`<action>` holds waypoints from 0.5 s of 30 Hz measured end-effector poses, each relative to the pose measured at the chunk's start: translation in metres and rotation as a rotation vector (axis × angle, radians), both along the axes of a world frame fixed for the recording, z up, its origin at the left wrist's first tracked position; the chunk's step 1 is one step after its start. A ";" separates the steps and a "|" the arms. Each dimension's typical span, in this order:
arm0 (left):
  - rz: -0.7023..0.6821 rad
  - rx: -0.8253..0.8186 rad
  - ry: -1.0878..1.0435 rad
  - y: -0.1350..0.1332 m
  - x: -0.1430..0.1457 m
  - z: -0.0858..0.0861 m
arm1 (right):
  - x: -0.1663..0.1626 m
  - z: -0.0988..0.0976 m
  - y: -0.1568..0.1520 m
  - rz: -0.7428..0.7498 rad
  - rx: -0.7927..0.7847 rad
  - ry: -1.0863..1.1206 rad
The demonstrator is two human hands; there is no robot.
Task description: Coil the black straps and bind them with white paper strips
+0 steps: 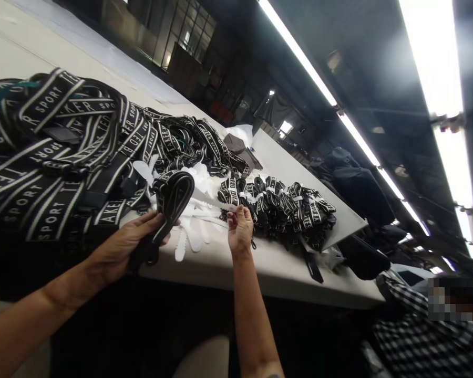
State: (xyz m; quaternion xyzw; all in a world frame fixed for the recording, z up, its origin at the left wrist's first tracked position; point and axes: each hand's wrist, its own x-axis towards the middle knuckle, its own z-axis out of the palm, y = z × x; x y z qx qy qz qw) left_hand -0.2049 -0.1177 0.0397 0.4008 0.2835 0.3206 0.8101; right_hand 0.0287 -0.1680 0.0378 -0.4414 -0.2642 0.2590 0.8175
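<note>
My left hand (130, 239) is wrapped round a coiled black webbing strap (172, 197), looped upright above the table edge. To the right, my right hand (241, 228) is closed in a pinch at the end of a white strip with a toothed edge (208, 198). Between my hands lie more loose white strips (187, 236), rounded at one end. On the left is a big heap of black straps (74, 136) with white stripes and lettering. Bundled straps (276, 202) with white bands round them sit just right of my right hand.
A long pale table (205, 265) runs from left to right, its near edge in front of me. Grey folded pieces (240, 149) lie behind the strips. At the lower right is a person in a checked shirt (418, 331). Dark bulky material (350, 184) stands beyond the table.
</note>
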 end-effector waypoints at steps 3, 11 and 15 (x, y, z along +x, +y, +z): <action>-0.060 0.049 -0.020 -0.004 0.000 -0.003 | -0.007 -0.007 -0.020 0.008 0.052 0.077; -0.346 0.273 0.026 -0.046 0.018 -0.034 | -0.054 -0.037 -0.082 -0.007 0.038 0.029; -0.353 0.234 0.084 -0.062 0.025 -0.044 | -0.067 -0.058 -0.103 -0.019 0.028 0.085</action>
